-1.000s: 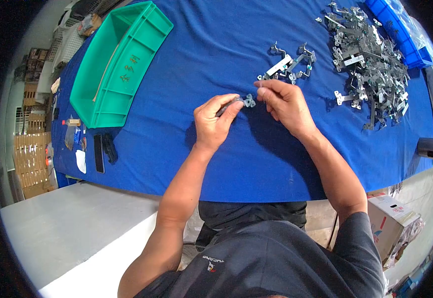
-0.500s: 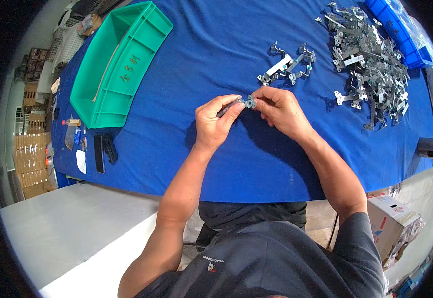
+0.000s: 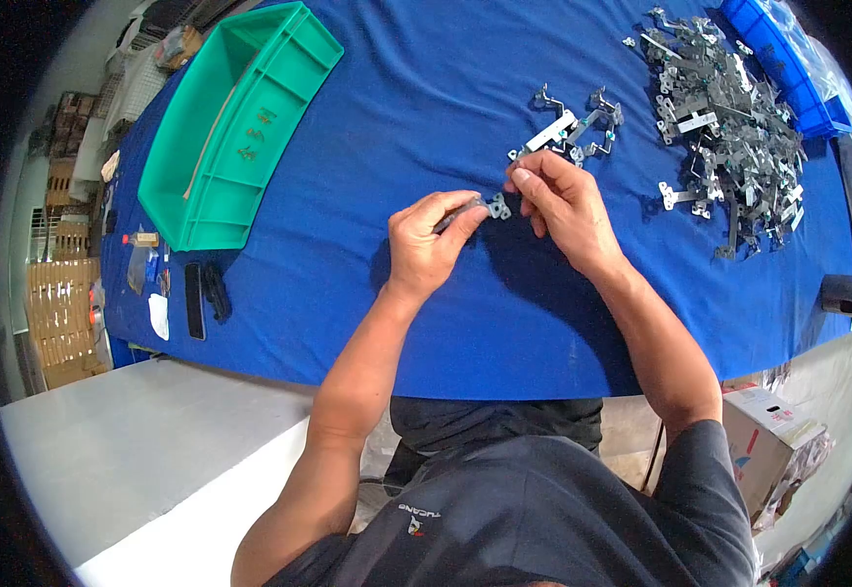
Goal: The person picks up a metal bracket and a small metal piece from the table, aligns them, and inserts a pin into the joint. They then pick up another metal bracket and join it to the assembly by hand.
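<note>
My left hand [image 3: 422, 245] pinches a small metal bracket [image 3: 498, 206] between thumb and fingers; its plate end with holes sticks out to the right. Just right of that end, my right hand [image 3: 571, 213] is held up with thumb and fingertips pressed together, apart from the bracket. Whatever may be in that pinch is too small to make out. Beyond the right hand lie a few loose metal brackets [image 3: 555, 131] with bent arms, partly covered by its fingers.
A big heap of similar metal brackets [image 3: 729, 147] lies at the right, beside a blue bin [image 3: 783, 73]. At the left stands a green plastic bin [image 3: 221, 201]. Near it on the blue cloth [image 3: 367, 117] are a phone [image 3: 194, 301] and small items. A carton [image 3: 773, 426] stands below right.
My right hand has come off the bracket and moved slightly up and right. The left hand keeps the bracket in nearly the same place, its holed end now exposed.
</note>
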{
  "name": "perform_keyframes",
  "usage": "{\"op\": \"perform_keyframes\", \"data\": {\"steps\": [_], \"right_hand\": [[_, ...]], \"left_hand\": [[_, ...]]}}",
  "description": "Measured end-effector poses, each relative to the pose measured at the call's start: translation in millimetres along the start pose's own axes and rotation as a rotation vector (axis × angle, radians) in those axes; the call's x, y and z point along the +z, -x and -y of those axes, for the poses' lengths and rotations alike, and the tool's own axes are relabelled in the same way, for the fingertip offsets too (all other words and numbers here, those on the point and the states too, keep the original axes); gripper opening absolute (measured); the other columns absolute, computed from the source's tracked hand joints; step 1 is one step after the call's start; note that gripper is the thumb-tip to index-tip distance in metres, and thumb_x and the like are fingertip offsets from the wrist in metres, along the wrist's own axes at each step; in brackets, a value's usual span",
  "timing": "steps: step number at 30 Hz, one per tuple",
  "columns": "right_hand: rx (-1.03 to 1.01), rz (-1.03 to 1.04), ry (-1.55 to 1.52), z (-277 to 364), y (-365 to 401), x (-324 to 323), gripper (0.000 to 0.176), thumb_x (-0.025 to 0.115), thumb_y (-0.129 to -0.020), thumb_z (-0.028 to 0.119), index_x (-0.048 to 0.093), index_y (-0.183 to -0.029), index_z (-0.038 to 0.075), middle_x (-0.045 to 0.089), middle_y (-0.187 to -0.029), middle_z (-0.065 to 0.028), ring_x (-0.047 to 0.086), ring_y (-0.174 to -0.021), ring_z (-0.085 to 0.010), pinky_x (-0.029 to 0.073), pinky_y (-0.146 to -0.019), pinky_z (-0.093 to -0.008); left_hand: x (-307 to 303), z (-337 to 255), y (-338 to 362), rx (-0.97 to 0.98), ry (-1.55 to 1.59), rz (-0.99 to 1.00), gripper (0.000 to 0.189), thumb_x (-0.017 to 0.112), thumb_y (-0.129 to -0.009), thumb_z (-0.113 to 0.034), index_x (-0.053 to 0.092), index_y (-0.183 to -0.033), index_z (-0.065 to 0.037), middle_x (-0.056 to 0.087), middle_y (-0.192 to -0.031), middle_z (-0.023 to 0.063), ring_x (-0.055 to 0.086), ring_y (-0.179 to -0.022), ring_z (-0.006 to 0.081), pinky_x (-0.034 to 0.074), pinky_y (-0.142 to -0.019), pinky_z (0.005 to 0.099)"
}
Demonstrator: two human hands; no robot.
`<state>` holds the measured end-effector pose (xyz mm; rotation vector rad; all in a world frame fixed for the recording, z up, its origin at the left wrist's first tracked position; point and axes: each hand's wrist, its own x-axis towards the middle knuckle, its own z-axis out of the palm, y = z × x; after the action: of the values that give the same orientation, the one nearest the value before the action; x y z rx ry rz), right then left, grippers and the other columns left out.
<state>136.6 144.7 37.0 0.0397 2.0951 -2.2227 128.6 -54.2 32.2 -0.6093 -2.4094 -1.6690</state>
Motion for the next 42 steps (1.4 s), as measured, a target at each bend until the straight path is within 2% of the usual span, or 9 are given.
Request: {"op": "perform_keyframes", "data": {"steps": [5,12,16,19,21,24,28,35,42], "right_hand": [[0.015,0.203,0.196,0.8,2.6,0.7,0.019,0.059,-0.099,0.016,0.068,-0.102,0.001,0.062,-0.072,-0.0029,0.057,-0.059,-0.0074,0.046,-0.05,-0.0253],[0.076,0.211,0.168,0.2,2.3,-1.4,0.019,0.058,-0.1,0.015,0.068,-0.106,0.0,0.062,-0.071,-0.0028,0.06,-0.063,-0.0088,0.049,-0.056,-0.0254],[0.043,0.168,-0.069,-5.2,-0.5,0.3,0.021,0.058,-0.101,0.018,0.067,-0.108,0.001,0.061,-0.073,-0.0021,0.058,-0.061,-0.0083,0.048,-0.054,-0.025],[0.045,0.174,-0.015,-3.8,1.2,0.7,0.022,0.059,-0.101,0.019,0.068,-0.109,0.001,0.061,-0.076,-0.0022,0.057,-0.06,-0.0076,0.048,-0.053,-0.0239],[0.081,0.178,0.044,-0.5,1.5,-2.2,0.023,0.059,-0.101,0.02,0.068,-0.109,0.001,0.062,-0.077,-0.0024,0.056,-0.06,-0.0072,0.048,-0.054,-0.0229],[-0.034,0.015,-0.08,-8.4,-2.5,-0.4,0.023,0.059,-0.1,0.02,0.068,-0.109,0.001,0.063,-0.077,-0.0018,0.055,-0.059,-0.0065,0.046,-0.05,-0.0224],[0.112,0.139,0.108,-0.1,-0.4,-4.5,0.02,0.06,-0.099,0.018,0.07,-0.105,0.001,0.066,-0.078,-0.0017,0.057,-0.059,-0.0065,0.045,-0.046,-0.0234],[0.07,0.218,0.183,5.9,3.5,0.1,0.021,0.059,-0.099,0.016,0.069,-0.105,-0.001,0.065,-0.075,-0.0027,0.059,-0.06,-0.0076,0.048,-0.048,-0.0248],[0.076,0.191,-0.072,-1.4,-0.9,-0.9,0.022,0.058,-0.101,0.016,0.066,-0.111,-0.001,0.061,-0.074,-0.0018,0.056,-0.06,-0.007,0.048,-0.051,-0.0238]], "left_hand": [[-1.5,-0.2,0.8,-0.035,0.017,-0.089,0.017,0.077,-0.088,-0.011,0.074,-0.099,0.002,0.072,-0.081,0.0059,0.063,-0.07,0.0076,0.051,-0.063,0.0251],[-1.2,4.3,0.4,-0.029,0.045,-0.031,0.017,0.077,-0.089,-0.011,0.074,-0.102,0.001,0.073,-0.086,0.0043,0.063,-0.074,0.0067,0.05,-0.065,0.0229],[-1.3,2.7,1.3,-0.049,0.026,0.02,0.018,0.077,-0.089,-0.012,0.074,-0.103,0.0,0.073,-0.086,0.0029,0.061,-0.074,0.0051,0.048,-0.064,0.0212],[-0.3,0.5,0.4,-0.061,0.034,0.063,0.018,0.079,-0.086,-0.011,0.074,-0.099,0.0,0.075,-0.089,0.01,0.071,-0.077,0.0141,0.054,-0.067,0.0275],[-0.8,2.6,-0.4,-0.001,-0.018,0.098,0.018,0.079,-0.085,-0.011,0.074,-0.099,0.0,0.075,-0.087,0.0094,0.069,-0.074,0.0134,0.053,-0.066,0.0273],[-0.5,1.6,-0.6,0.046,-0.053,0.062,0.017,0.079,-0.086,-0.011,0.074,-0.098,0.0,0.074,-0.084,0.0083,0.067,-0.07,0.0118,0.052,-0.063,0.0269],[-1.4,3.2,0.0,-0.021,-0.008,-0.082,0.016,0.078,-0.087,-0.01,0.074,-0.098,0.001,0.073,-0.082,0.0071,0.063,-0.068,0.0095,0.05,-0.061,0.0266],[-1.9,2.8,0.1,-0.031,0.073,-0.038,0.019,0.077,-0.09,-0.012,0.074,-0.103,0.001,0.073,-0.087,0.003,0.061,-0.075,0.0049,0.049,-0.066,0.0216],[-0.8,3.9,0.4,-0.041,0.034,0.029,0.019,0.077,-0.089,-0.013,0.075,-0.103,0.0,0.073,-0.088,0.0038,0.064,-0.077,0.0067,0.051,-0.068,0.0232]]}}
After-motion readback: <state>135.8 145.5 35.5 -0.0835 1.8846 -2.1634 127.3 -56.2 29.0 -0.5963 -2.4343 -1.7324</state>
